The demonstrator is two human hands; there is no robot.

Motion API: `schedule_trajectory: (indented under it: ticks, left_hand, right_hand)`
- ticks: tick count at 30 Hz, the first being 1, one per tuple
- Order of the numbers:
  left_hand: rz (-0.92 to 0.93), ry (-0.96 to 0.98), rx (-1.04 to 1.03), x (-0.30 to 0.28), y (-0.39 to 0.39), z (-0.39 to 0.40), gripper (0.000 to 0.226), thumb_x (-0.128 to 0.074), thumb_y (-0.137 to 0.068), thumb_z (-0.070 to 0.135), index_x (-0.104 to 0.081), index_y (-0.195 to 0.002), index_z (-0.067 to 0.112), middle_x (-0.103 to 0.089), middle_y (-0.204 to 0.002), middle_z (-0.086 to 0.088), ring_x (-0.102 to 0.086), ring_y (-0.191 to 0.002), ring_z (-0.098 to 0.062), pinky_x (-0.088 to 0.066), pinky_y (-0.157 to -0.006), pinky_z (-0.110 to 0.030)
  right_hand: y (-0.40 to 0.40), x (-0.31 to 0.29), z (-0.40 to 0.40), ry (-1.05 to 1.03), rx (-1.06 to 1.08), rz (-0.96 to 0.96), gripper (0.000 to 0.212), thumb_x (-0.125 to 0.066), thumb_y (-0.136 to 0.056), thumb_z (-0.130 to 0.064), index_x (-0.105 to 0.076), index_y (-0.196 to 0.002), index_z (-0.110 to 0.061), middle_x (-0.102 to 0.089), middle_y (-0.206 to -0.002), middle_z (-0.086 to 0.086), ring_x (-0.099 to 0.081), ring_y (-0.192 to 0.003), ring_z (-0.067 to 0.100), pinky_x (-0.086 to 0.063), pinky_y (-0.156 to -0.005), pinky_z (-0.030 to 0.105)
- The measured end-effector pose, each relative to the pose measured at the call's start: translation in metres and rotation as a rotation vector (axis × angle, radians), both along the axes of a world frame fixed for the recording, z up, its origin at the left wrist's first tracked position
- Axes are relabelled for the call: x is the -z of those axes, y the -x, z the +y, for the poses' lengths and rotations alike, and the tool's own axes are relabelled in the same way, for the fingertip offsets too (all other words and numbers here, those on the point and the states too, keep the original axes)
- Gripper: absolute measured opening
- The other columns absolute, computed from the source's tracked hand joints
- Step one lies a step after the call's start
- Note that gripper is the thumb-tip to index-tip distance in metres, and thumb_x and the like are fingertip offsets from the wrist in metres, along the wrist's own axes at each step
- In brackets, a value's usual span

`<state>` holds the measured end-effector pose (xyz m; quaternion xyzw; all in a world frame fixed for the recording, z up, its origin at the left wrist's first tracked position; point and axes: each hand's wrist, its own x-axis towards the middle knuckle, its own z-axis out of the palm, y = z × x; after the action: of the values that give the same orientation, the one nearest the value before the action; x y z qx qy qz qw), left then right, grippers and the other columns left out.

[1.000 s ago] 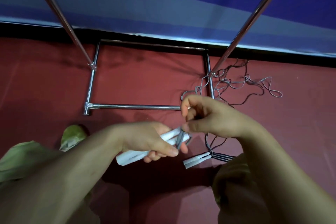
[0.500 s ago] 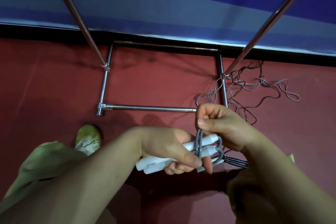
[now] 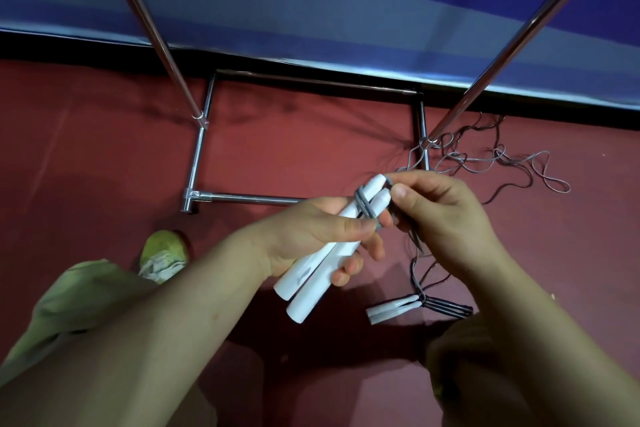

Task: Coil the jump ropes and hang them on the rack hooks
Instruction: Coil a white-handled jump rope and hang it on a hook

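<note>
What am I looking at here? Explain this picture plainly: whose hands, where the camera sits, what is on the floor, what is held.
No machine here: a person wears a camera on the head, looking down at their own two hands. The left hand grips two white jump rope handles side by side. The right hand pinches the grey cord, which is wrapped around the handles near their top. On the red floor stands a metal rack base. Another bundled rope lies lower right, and loose cord is tangled beside the rack.
</note>
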<state>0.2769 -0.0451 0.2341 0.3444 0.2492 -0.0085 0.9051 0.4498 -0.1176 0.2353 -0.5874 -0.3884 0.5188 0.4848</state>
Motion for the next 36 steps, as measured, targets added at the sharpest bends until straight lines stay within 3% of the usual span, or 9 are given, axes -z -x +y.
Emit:
schedule_trajectory:
  ticks: [2,11,13,16,20,24,29,32,36]
  left_hand:
    - [0.008,-0.003,-0.009,0.001,-0.002,-0.002,0.024,-0.057,-0.081,0.02,-0.057,-0.103,0.014,-0.063,-0.073,-0.004,-0.051,-0.047,-0.013,-0.043,-0.043,-0.022]
    - [0.084,-0.082,-0.034,0.002,-0.005,-0.004,0.03,-0.058,-0.078,0.025,-0.057,-0.108,0.019,-0.068,-0.074,-0.004,-0.054,-0.05,-0.014,-0.044,-0.043,-0.022]
    - [0.104,-0.094,-0.041,0.002,-0.005,-0.003,0.032,-0.062,-0.079,0.024,-0.055,-0.11,0.018,-0.067,-0.072,-0.004,-0.053,-0.049,-0.013,-0.044,-0.043,-0.023]
    - [0.11,-0.099,-0.052,0.002,-0.004,-0.001,0.031,-0.066,-0.081,0.02,-0.055,-0.109,0.013,-0.064,-0.069,-0.003,-0.05,-0.047,-0.013,-0.043,-0.043,-0.023]
    - [0.105,-0.102,-0.092,0.002,-0.003,0.003,0.029,-0.066,-0.083,0.018,-0.055,-0.109,0.012,-0.062,-0.066,-0.002,-0.049,-0.047,-0.012,-0.043,-0.043,-0.023]
    - [0.121,-0.124,-0.116,-0.001,-0.002,0.009,0.028,-0.062,-0.082,0.019,-0.056,-0.108,0.009,-0.06,-0.066,0.0,-0.049,-0.048,-0.012,-0.043,-0.044,-0.023]
    - [0.252,-0.294,-0.051,0.003,-0.003,0.007,0.011,-0.056,-0.092,0.015,-0.057,-0.102,0.012,-0.064,-0.07,-0.004,-0.052,-0.049,-0.013,-0.044,-0.046,-0.025]
    - [0.266,-0.339,-0.012,0.006,-0.002,0.008,0.022,-0.058,-0.093,0.02,-0.053,-0.112,0.01,-0.063,-0.07,-0.004,-0.052,-0.049,-0.013,-0.044,-0.048,-0.027]
    - [0.221,-0.345,-0.029,0.004,-0.004,0.006,0.044,-0.058,-0.086,0.046,-0.054,-0.117,0.014,-0.058,-0.064,-0.003,-0.05,-0.048,-0.016,-0.046,-0.046,-0.026]
  right_hand:
    - [0.002,0.002,0.0,0.005,0.016,-0.014,0.019,-0.057,-0.084,-0.02,-0.07,-0.094,-0.011,-0.059,-0.06,-0.001,-0.048,-0.059,0.015,-0.039,-0.053,0.023]
    - [0.0,0.0,0.002,0.033,0.022,-0.093,0.004,-0.064,-0.086,-0.015,-0.067,-0.084,-0.014,-0.059,-0.055,-0.008,-0.043,-0.049,0.004,-0.034,-0.047,0.015]
    - [0.002,0.001,0.001,0.046,0.077,-0.109,0.008,-0.063,-0.088,-0.011,-0.067,-0.081,-0.013,-0.057,-0.053,-0.008,-0.038,-0.044,0.006,-0.03,-0.043,0.02]
    - [0.008,0.006,0.0,0.066,0.139,-0.081,0.013,-0.063,-0.087,-0.022,-0.069,-0.075,-0.019,-0.05,-0.052,-0.002,-0.034,-0.047,0.015,-0.025,-0.045,0.026]
    - [0.014,0.009,-0.002,0.083,0.088,-0.039,0.023,-0.055,-0.084,-0.033,-0.069,-0.071,-0.021,-0.051,-0.053,-0.001,-0.038,-0.05,0.016,-0.028,-0.045,0.023]
    - [0.014,0.008,-0.003,0.105,0.007,0.013,0.02,-0.056,-0.088,-0.025,-0.063,-0.074,-0.013,-0.048,-0.057,0.006,-0.035,-0.048,0.012,-0.026,-0.045,0.021]
    - [0.016,0.016,-0.002,0.233,0.101,-0.029,0.027,-0.061,-0.09,-0.013,-0.056,-0.064,-0.009,-0.042,-0.055,0.005,-0.028,-0.044,0.011,-0.019,-0.041,0.019]
    - [0.018,0.018,-0.004,0.254,0.072,-0.164,0.029,-0.066,-0.088,-0.024,-0.056,-0.07,-0.002,-0.036,-0.053,-0.003,-0.026,-0.043,0.004,-0.023,-0.041,0.015]
    - [0.02,0.019,-0.004,0.239,0.106,-0.239,0.05,-0.067,-0.082,-0.038,-0.053,-0.074,0.01,-0.032,-0.047,-0.008,-0.024,-0.042,0.004,-0.023,-0.042,0.017]
